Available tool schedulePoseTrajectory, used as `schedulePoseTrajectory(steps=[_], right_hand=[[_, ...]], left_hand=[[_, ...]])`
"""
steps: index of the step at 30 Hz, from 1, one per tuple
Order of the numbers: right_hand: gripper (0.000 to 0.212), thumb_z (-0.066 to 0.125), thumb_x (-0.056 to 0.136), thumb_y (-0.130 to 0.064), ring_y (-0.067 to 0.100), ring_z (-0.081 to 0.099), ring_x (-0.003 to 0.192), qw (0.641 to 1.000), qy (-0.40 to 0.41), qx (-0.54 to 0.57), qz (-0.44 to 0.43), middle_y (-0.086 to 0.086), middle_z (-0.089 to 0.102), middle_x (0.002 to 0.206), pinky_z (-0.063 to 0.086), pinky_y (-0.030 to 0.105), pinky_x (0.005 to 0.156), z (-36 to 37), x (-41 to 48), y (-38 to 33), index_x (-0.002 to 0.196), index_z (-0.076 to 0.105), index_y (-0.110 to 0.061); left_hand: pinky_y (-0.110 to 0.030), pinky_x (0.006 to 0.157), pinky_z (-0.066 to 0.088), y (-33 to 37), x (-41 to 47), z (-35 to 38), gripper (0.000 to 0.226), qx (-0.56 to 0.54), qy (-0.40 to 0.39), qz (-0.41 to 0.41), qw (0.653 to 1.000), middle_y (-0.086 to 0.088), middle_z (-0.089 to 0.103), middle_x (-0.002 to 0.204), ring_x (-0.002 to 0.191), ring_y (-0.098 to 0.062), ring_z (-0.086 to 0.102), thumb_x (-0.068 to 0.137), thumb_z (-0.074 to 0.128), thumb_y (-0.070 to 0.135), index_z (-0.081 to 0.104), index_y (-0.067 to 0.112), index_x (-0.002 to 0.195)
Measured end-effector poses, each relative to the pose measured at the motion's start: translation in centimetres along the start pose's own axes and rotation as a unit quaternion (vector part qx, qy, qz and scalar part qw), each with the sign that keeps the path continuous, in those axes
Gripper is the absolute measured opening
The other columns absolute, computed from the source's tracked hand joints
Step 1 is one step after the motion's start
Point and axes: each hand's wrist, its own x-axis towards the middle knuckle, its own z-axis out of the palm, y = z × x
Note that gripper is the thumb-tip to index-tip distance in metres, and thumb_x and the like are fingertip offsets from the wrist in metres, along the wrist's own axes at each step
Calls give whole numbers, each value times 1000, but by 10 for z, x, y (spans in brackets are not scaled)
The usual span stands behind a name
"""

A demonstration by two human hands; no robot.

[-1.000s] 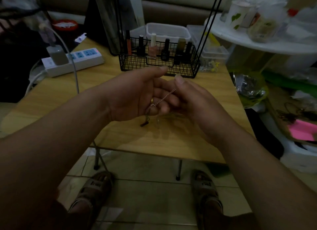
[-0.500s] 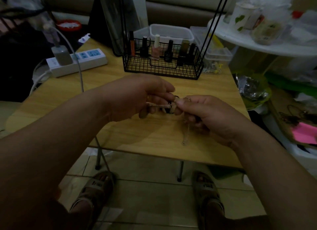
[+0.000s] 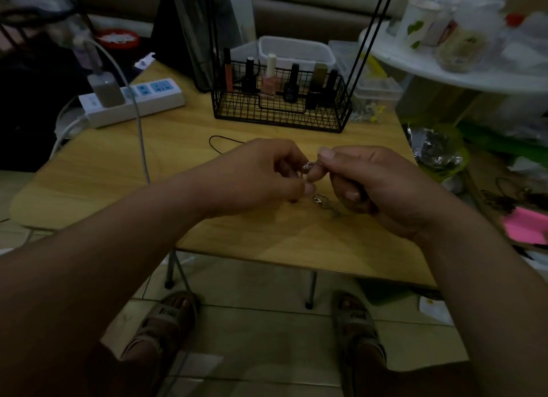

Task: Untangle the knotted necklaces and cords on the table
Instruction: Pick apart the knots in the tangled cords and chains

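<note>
Left hand (image 3: 267,174) and right hand (image 3: 373,183) both pinch the silver chain (image 3: 318,200).
Looks light, limp, slippery; best held right beside the knot (image 3: 307,166).

We have one view only, a wide-angle camera worn on the person's head, facing forward and steeply down. It sits close over the light wooden tabletop (image 3: 89,189), whose near edge crosses mid-frame. The left hand (image 3: 261,174) and right hand (image 3: 376,183) meet centrally, and pale tiled floor (image 3: 252,331) fills the bottom.
</note>
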Motion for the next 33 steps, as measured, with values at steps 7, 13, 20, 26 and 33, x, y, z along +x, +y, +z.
schedulePoseTrajectory(steps=[7, 13, 20, 26, 33], right_hand=[[39, 56, 102, -34, 12, 26, 47, 999, 25, 26, -7, 0, 35, 53, 21, 25, 47, -5, 4, 3, 109, 72, 0], [33, 61, 101, -35, 8, 35, 46, 998, 64, -13, 17, 0, 49, 58, 28, 22, 46, -12, 3, 8, 99, 73, -5], [25, 69, 96, -42, 7, 63, 66, 959, 131, -240, 75, -6, 74, 72, 48, 30, 65, -11, 4, 17, 84, 76, -22], [16, 58, 102, -34, 5, 65, 91, 942, 194, -272, 5, -12, 72, 96, 48, 29, 71, 4, 5, 15, 102, 73, -30], [26, 46, 104, -15, 24, 68, 77, 1000, 3, 16, 16, 10, 71, 89, 56, 36, 72, 22, 2, 7, 110, 71, -12]], left_hand=[[-19, 65, 51, 1, 1, 0, 4, -6, 5, 14, 1000, 4, 74, 84, 72, -3, 65, 96, 73, 31, 74, 28, 93], [-32, 78, 54, 1, -2, -9, 20, 4, -25, 11, 1000, 4, 78, 86, 82, -20, 67, 106, 57, 27, 76, 25, 105], [-30, 83, 55, 1, -4, -11, 25, -36, -80, -30, 996, -2, 80, 92, 85, -18, 67, 109, 48, 24, 71, 15, 111], [-25, 74, 54, 2, -4, -9, 34, -122, -103, -41, 986, -9, 79, 89, 79, -18, 65, 109, 46, 27, 73, 7, 110], [-23, 64, 53, 0, -2, -9, 37, -156, -94, -26, 983, -10, 75, 82, 70, -20, 62, 107, 49, 31, 70, 2, 103]])
